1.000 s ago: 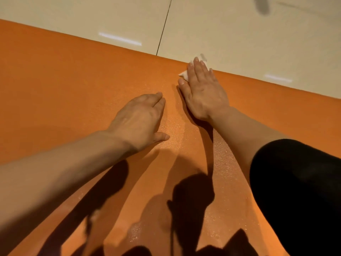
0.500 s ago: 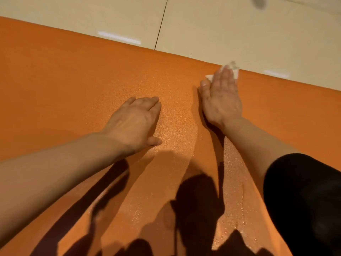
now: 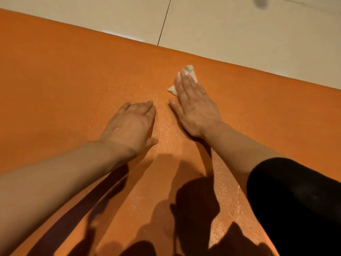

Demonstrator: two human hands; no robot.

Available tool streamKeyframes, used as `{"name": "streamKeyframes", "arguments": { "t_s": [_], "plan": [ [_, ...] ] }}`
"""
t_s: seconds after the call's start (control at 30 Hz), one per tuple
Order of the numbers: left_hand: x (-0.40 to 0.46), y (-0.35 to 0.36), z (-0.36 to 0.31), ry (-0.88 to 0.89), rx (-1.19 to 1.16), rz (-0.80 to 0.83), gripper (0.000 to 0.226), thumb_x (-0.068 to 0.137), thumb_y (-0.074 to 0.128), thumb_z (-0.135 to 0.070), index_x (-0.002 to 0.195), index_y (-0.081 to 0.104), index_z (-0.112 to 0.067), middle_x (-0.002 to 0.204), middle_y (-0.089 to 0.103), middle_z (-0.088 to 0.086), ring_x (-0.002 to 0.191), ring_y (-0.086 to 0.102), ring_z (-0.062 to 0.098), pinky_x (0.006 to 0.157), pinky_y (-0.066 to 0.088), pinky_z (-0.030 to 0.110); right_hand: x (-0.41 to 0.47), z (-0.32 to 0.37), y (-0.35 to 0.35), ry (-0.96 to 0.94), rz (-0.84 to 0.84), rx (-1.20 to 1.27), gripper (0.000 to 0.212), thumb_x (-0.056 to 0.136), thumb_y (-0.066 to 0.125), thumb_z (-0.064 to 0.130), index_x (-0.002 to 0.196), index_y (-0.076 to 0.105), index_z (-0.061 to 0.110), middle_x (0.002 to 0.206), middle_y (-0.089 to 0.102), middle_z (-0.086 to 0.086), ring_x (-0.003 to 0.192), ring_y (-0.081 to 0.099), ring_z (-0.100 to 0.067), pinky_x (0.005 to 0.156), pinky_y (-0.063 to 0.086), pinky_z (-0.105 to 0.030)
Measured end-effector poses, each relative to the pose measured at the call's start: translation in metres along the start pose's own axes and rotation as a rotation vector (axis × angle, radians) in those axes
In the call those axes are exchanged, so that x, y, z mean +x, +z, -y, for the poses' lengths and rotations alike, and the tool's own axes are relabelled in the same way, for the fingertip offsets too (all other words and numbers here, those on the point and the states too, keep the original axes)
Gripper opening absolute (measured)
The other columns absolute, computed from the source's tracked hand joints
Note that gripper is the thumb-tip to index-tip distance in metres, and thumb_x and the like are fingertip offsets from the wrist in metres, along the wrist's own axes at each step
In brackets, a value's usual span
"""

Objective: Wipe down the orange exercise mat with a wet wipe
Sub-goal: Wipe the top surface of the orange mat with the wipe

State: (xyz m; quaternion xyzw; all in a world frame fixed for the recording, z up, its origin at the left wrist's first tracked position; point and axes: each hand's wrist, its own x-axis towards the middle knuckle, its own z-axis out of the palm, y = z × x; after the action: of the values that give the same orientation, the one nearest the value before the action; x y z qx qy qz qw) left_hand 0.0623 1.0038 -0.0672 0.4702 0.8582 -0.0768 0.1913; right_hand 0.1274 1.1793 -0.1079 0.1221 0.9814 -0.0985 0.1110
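**Near the mat's far edge, the wipe is drawn back inward**

On the orange exercise mat [image 3: 64,74], just short of its far edge where the pale tiled floor [image 3: 230,24] begins, a white wet wipe [image 3: 188,70] is pressed flat beneath the straight fingers of the right hand [image 3: 193,106]. The wipe is not pinched; it is held down by the extended fingers, with crumpled corners showing past the fingertips and at the thumb side. The left hand [image 3: 132,124] is laid palm-down on the mat just beside the right, fingers relaxed, nothing held.

Half a second ago the wipe was reaching the mat's far edge; it is now seen pulled back from that edge and nearer the left hand. This is judged to be the return stroke of a pass, with a damp sheen visible on the mat between the hands and toward the near side. The mat left of the hands looks dry, so much is judged still to be wiped.

No brand, label or writing can be read anywhere.
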Motion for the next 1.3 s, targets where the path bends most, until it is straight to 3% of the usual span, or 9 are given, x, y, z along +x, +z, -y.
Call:
{"name": "streamKeyframes", "arguments": {
  "t_s": [0.27, 0.4, 0.7, 0.87, 1.07, 1.3],
  "plan": [
    [-0.018, 0.011, -0.022, 0.069, 0.071, 0.04, 0.089, 0.09, 0.049, -0.058, 0.154, 0.005, -0.014, 0.162, 0.003, 0.003, 0.147, 0.009, 0.018, 0.119, 0.001, 0.038, -0.062, -0.069, 0.001, 0.198, 0.017, -0.028, 0.072, 0.094, -0.005, 0.057, 0.153, -0.013, 0.015, 0.16, -0.021, -0.005, 0.147, -0.018, -0.015, 0.119, -0.009, -0.031],
    [-0.035, 0.015, -0.016, 0.069, 0.094, 0.074, 0.089, 0.09, 0.048, -0.06, 0.154, 0.007, -0.015, 0.162, 0.004, 0.002, 0.147, 0.009, 0.017, 0.119, 0.0, 0.038, -0.063, -0.05, 0.005, 0.308, -0.014, 0.075, 0.068, 0.1, 0.003, 0.051, 0.153, -0.01, 0.01, 0.161, -0.018, -0.009, 0.148, -0.018, -0.019, 0.12, -0.009, -0.033],
    [-0.074, 0.022, -0.007, 0.004, 0.053, 0.112, 0.083, 0.093, 0.045, -0.057, 0.154, 0.008, -0.014, 0.162, 0.007, 0.002, 0.147, 0.012, 0.018, 0.119, 0.002, 0.039, -0.03, 0.074, 0.02, -0.043, 0.045, 0.051, 0.068, 0.102, 0.009, 0.05, 0.154, -0.009, 0.01, 0.161, -0.018, -0.009, 0.147, -0.019, -0.02, 0.121, -0.009, -0.037],
    [-0.085, 0.028, -0.012, 0.01, 0.026, 0.085, 0.077, 0.096, 0.042, -0.052, 0.154, 0.01, -0.014, 0.162, 0.007, 0.002, 0.147, 0.011, 0.018, 0.119, 0.002, 0.039, -0.04, 0.064, 0.017, -0.157, 0.092, 0.0, 0.067, 0.102, 0.008, 0.051, 0.154, -0.012, 0.014, 0.16, -0.021, -0.004, 0.147, -0.02, -0.016, 0.121, -0.007, -0.035],
    [-0.099, 0.036, -0.02, 0.064, -0.003, 0.07, 0.073, 0.098, 0.04, -0.05, 0.154, 0.01, -0.015, 0.162, 0.007, 0.002, 0.146, 0.013, 0.018, 0.119, 0.001, 0.039, -0.092, 0.0, 0.017, 0.021, 0.067, -0.036, 0.078, 0.091, -0.008, 0.065, 0.153, -0.016, 0.019, 0.159, -0.024, -0.002, 0.146, -0.021, -0.014, 0.121, -0.005, -0.034],
    [-0.126, 0.037, -0.017, 0.041, -0.037, 0.095, 0.069, 0.099, 0.036, -0.049, 0.155, 0.012, -0.016, 0.162, 0.007, 0.0, 0.147, 0.012, 0.016, 0.119, 0.001, 0.038, -0.132, -0.002, 0.025, 0.285, 0.008, 0.055, 0.074, 0.095, 0.0, 0.055, 0.154, -0.008, 0.011, 0.161, -0.015, -0.007, 0.148, -0.015, -0.017, 0.121, -0.006, -0.034]
  ]
}}
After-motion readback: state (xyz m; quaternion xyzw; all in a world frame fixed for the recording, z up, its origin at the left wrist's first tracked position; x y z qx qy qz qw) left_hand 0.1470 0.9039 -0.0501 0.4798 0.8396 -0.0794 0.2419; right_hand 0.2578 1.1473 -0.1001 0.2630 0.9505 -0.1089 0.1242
